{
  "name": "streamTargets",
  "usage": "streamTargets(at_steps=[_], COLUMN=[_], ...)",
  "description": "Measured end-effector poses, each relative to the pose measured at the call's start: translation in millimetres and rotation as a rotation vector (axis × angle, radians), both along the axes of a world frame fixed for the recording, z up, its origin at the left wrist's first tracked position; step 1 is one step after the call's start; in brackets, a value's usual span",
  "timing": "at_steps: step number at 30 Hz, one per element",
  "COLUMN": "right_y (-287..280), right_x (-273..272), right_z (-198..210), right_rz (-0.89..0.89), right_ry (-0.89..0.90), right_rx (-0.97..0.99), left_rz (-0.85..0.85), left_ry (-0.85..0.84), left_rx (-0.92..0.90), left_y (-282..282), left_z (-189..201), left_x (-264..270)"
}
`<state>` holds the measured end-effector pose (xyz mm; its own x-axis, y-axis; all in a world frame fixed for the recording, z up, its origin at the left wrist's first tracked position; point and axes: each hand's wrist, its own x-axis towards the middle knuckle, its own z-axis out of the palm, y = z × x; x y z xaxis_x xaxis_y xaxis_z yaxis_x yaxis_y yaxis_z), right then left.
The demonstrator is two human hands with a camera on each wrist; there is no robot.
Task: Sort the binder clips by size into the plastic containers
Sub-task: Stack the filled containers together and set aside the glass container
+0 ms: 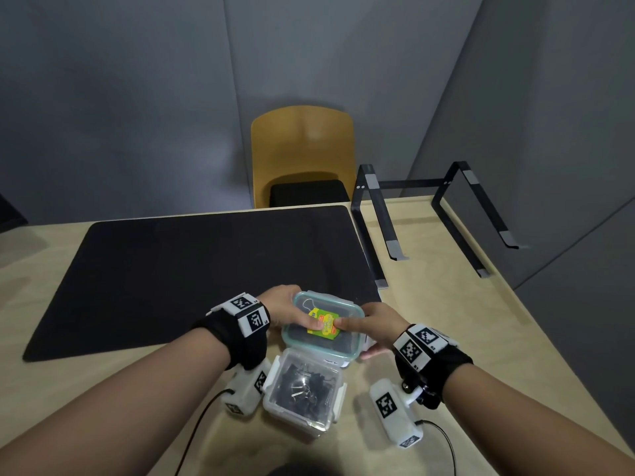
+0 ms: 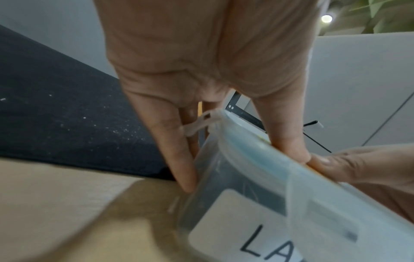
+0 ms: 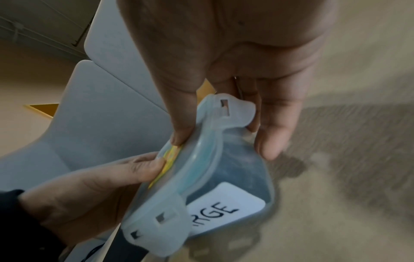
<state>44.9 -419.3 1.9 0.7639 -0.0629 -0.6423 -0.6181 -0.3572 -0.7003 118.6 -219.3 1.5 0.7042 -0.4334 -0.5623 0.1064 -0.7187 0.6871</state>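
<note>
Both hands grip a lidded clear container (image 1: 309,345) with a teal seal and a yellow-green sticker (image 1: 324,324) on its lid. My left hand (image 1: 299,314) holds its left end and my right hand (image 1: 364,326) its right end, both thumbs pressing on the sticker. The left wrist view shows the container (image 2: 246,186) with a white label (image 2: 246,230) reading "LA". In the right wrist view the label (image 3: 224,209) reads "RGE", and an end flap (image 3: 228,109) of the lid stands up. Just nearer me, an open container (image 1: 271,383) holds several black binder clips (image 1: 302,386).
A black mat (image 1: 189,269) covers the wooden table beyond the hands. A black metal stand (image 1: 429,218) sits at the back right, near the table's right edge. A yellow chair (image 1: 302,152) stands behind the table. Grey panels wall in the space.
</note>
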Motion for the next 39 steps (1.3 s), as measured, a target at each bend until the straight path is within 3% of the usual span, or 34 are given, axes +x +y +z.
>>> streamTargets(at_steps=[5, 10, 18, 26, 37, 39], right_y=[-4.8, -24.3, -40.5, -37.4, -36.8, -37.2], right_x=[-10.9, -23.5, -25.3, -16.5, -26.0, -24.2], right_z=[-9.3, -9.6, -15.5, -13.9, -3.7, 0.9], right_rz=[0.04, -0.059, 0.044, 0.244, 0.381, 0.514], right_ry=[-0.164, -0.094, -0.129, -0.336, -0.51, -0.582], right_rx=[-0.07, 0.457, 0.527, 0.09, -0.259, -0.388], left_rz=[0.024, 0.041, 0.143, 0.102, 0.09, 0.093], left_ry=[0.017, 0.024, 0.007, 0.074, 0.039, 0.046], left_rx=[-0.015, -0.084, -0.097, -0.139, -0.132, -0.147], left_y=[-0.3, 2.0, 7.0, 7.3, 7.8, 7.6], left_z=[-0.8, -4.6, -16.5, -13.1, -15.8, -13.5], left_x=[-2.1, -5.7, -12.2, -12.3, -13.8, -15.5])
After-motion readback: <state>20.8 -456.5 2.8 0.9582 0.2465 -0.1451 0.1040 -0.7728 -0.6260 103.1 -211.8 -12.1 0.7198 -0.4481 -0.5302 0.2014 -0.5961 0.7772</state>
